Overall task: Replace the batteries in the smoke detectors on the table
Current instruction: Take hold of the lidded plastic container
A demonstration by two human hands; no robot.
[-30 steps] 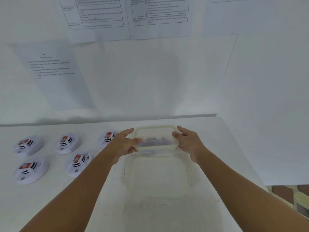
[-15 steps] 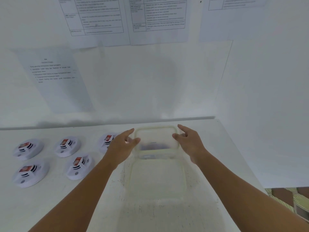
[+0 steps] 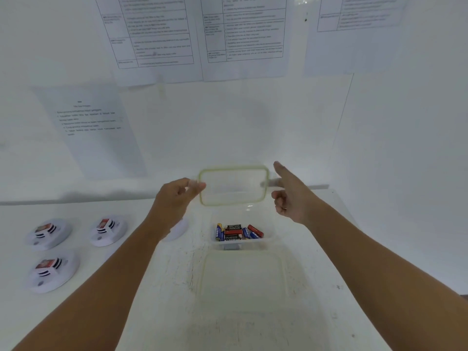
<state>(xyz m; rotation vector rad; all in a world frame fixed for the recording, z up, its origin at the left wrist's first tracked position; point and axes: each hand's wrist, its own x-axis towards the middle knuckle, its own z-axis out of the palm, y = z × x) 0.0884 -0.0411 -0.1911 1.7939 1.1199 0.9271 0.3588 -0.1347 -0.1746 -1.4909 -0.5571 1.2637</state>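
We are looking at a white table (image 3: 253, 325). A clear container (image 3: 268, 239) of batteries (image 3: 238, 233) is sitting on it. Three smoke detectors (image 3: 48, 233) (image 3: 107, 230) (image 3: 52, 272) are lying well left of the container, and a lid (image 3: 243, 277) is resting just in front of it.

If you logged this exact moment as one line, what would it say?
step: lid off | left hand: holds lid raised | right hand: at lid's edge, grip unclear | box: open, batteries inside | detectors: untouched

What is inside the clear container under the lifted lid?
The container holds a loose pile of batteries: blue, red and black ones. Those beneath the top layer are covered, so no count is possible.
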